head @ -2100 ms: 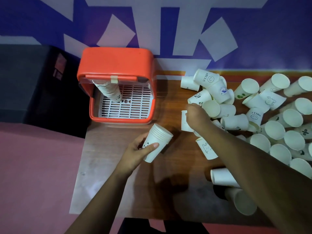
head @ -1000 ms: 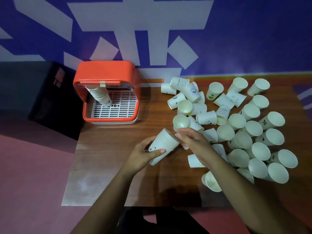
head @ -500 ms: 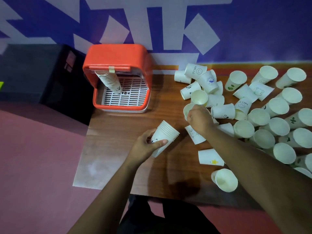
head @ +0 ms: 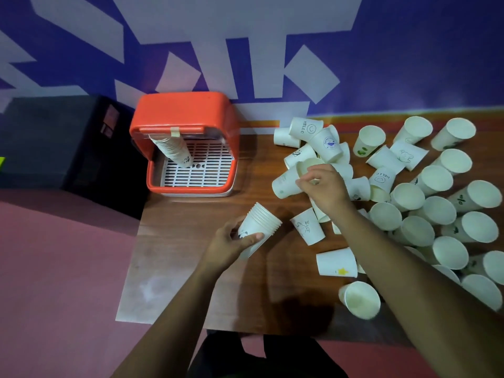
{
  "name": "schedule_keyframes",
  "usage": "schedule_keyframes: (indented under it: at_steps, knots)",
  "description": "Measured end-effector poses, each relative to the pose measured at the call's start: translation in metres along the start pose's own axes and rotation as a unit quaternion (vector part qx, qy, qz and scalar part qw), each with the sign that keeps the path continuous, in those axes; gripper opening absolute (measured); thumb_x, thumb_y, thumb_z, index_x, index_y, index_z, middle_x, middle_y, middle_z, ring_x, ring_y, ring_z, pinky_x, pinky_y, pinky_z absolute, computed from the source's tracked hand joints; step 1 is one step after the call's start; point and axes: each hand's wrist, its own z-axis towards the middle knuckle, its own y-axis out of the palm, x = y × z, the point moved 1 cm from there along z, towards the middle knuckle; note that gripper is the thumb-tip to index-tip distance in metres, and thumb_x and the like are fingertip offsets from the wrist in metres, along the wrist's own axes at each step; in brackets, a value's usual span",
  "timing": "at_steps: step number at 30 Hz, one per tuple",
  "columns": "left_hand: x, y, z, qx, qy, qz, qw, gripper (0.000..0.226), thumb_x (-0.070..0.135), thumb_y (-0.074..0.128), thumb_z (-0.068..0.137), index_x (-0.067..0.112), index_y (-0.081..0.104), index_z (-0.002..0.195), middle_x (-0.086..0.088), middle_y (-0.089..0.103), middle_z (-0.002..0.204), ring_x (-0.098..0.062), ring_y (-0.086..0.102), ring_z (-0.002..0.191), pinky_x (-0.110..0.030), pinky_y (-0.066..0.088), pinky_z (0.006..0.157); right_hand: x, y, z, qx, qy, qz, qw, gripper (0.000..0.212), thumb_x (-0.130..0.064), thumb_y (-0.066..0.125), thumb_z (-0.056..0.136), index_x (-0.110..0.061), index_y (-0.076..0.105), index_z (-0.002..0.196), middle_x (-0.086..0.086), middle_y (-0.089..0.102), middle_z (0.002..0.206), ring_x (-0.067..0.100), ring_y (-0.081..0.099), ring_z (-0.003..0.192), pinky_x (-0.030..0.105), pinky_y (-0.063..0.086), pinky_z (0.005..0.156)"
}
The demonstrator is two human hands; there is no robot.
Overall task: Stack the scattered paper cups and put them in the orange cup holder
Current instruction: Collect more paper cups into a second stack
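The left hand (head: 227,248) grips a stack (head: 260,227); the right hand (head: 326,190) seemingly pinches a cup (head: 286,184) amid the pile (head: 436,178), holder (head: 188,115) beyond.

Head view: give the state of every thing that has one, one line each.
Holder, open at the front.
Inner stack, leaning inside the holder.
Left grip, holding the nested stack.
Nested stack, tilted, mouth toward the pile.
Right grip, pinching the tilted cup at its rim.
Tilted cup, resting on the pile.
Star cup, lying on its side.
Loose cups, scattered, some upright, some tipped.
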Motion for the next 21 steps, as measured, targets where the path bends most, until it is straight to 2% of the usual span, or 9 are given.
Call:
schedule_keyframes:
  at_steps: [2,5,7,9,11,14,17,19,21]
  knots:
    - [0.006,0.002,0.003,-0.009,0.009,0.0,1.0,0.061,0.05,0.084,0.077,0.033,0.065,0.132,0.01,0.074,0.121,-0.011,0.07,0.111,-0.037,0.058,0.095,-0.013,-0.017,-0.016,-0.036,0.038,0.077,0.996,0.004,-0.021,0.076,0.084,-0.017,0.077,0.086,-0.009,0.057,0.126,0.006,0.053,0.114,0.025,0.045,0.094]
    - [0.016,0.009,0.008,-0.031,0.028,-0.006,0.999,0.054,0.033,0.086,0.081,0.029,0.066,0.132,0.008,0.074,0.12,-0.009,0.07,0.11,-0.027,0.055,0.091,-0.014,-0.034,-0.04,-0.14,0.079,0.143,0.977,0.003,-0.021,0.076,0.083,-0.02,0.078,0.082,-0.012,0.061,0.127,0.004,0.056,0.118,0.026,0.046,0.095]
    - [0.021,0.015,0.009,-0.056,0.035,-0.005,0.998,0.055,0.027,0.087,0.081,0.03,0.066,0.132,0.008,0.073,0.122,-0.01,0.069,0.111,-0.026,0.057,0.091,-0.009,-0.04,-0.05,-0.191,0.091,0.15,0.966,0.005,-0.021,0.076,0.083,-0.017,0.078,0.083,-0.01,0.069,0.12,0.007,0.06,0.119,0.033,0.047,0.103]
    - [0.024,0.024,0.009,-0.081,0.033,-0.018,0.996,0.056,0.023,0.087,0.08,0.03,0.066,0.132,0.006,0.073,0.121,-0.01,0.07,0.11,-0.025,0.057,0.091,-0.005,-0.043,-0.056,-0.212,0.092,0.138,0.963,0.006,-0.022,0.077,0.083,-0.016,0.077,0.086,-0.012,0.072,0.112,0.007,0.062,0.116,0.033,0.048,0.104]
    - [0.027,0.031,0.008,-0.089,0.032,-0.024,0.995,0.055,0.018,0.086,0.081,0.027,0.066,0.132,0.004,0.074,0.119,-0.01,0.07,0.108,-0.022,0.056,0.086,0.0,-0.04,-0.062,-0.228,0.082,0.134,0.961,0.012,-0.024,0.079,0.082,-0.021,0.076,0.094,-0.007,0.073,0.112,0.008,0.064,0.113,0.032,0.049,0.101]
    - [0.024,0.034,0.008,-0.09,0.034,-0.028,0.995,0.054,0.015,0.085,0.082,0.025,0.066,0.132,0.003,0.074,0.12,-0.012,0.07,0.11,-0.023,0.056,0.088,0.007,-0.028,-0.067,-0.259,0.076,0.127,0.954,0.036,-0.03,0.078,0.084,-0.024,0.067,0.118,-0.009,0.069,0.117,0.003,0.063,0.112,0.027,0.049,0.097]
    - [0.022,0.028,0.004,-0.076,0.027,-0.033,0.996,0.053,0.02,0.084,0.083,0.028,0.066,0.132,0.007,0.074,0.121,-0.007,0.07,0.109,-0.018,0.054,0.084,0.017,-0.025,-0.056,-0.202,0.085,0.106,0.97,0.038,-0.042,0.07,0.089,-0.023,0.065,0.122,-0.005,0.067,0.119,0.009,0.065,0.106,0.031,0.054,0.09]
    - [0.018,0.023,0.002,-0.057,0.02,-0.035,0.998,0.053,0.026,0.084,0.083,0.031,0.066,0.132,0.008,0.074,0.122,-0.008,0.069,0.109,-0.019,0.054,0.084,0.026,-0.025,-0.042,-0.13,0.055,-0.015,0.99,0.035,-0.037,0.069,0.09,-0.018,0.067,0.12,-0.003,0.067,0.118,0.013,0.064,0.105,0.034,0.053,0.091]
    - [0.014,0.018,0.0,-0.049,0.019,-0.038,0.998,0.054,0.03,0.084,0.083,0.031,0.066,0.133,0.007,0.073,0.123,-0.011,0.069,0.111,-0.023,0.055,0.087,0.038,-0.016,-0.032,-0.12,0.008,-0.158,0.98,0.036,-0.03,0.068,0.092,-0.015,0.065,0.125,0.0,0.065,0.123,0.017,0.061,0.112,0.035,0.049,0.095]
